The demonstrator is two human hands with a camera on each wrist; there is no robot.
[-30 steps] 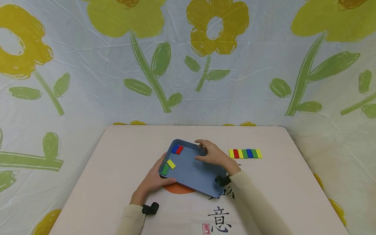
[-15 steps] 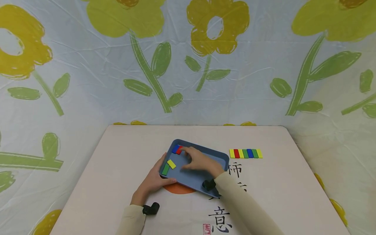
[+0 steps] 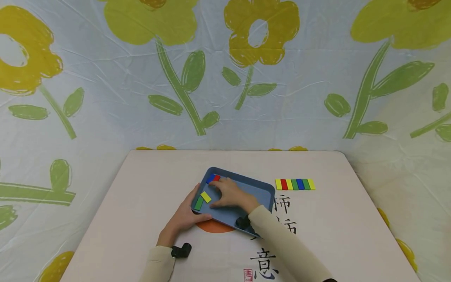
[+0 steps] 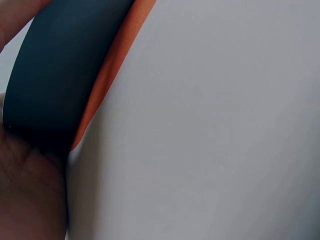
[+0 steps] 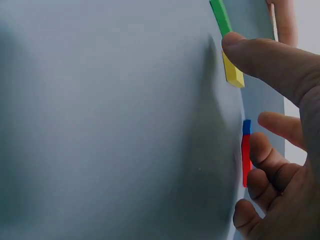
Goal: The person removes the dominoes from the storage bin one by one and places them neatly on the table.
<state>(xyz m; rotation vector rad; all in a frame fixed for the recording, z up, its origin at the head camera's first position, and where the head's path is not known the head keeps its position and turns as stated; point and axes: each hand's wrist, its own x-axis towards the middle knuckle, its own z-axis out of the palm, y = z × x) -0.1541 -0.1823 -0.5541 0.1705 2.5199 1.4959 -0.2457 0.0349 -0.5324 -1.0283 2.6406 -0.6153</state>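
A blue-grey tray sits at an angle on the table. My left hand grips its left corner, the thumb along the near edge and the fingers on the left side; the left wrist view shows the palm against the tray wall. Inside the tray, a blue tile and a red tile lie together at the far left, with a yellow tile and a green tile nearer. Over them my right hand holds nothing, its thumb and fingers spread apart, partly covering the red tile.
Right of the tray, a row of yellow, red, green and blue tiles lies side by side on the table. Black brush characters and an orange shape are printed on the tabletop. A flowered cloth hangs behind.
My right hand has moved left across the tray, from its right side to the tiles at the left end. My left hand and the tray have stayed in place.
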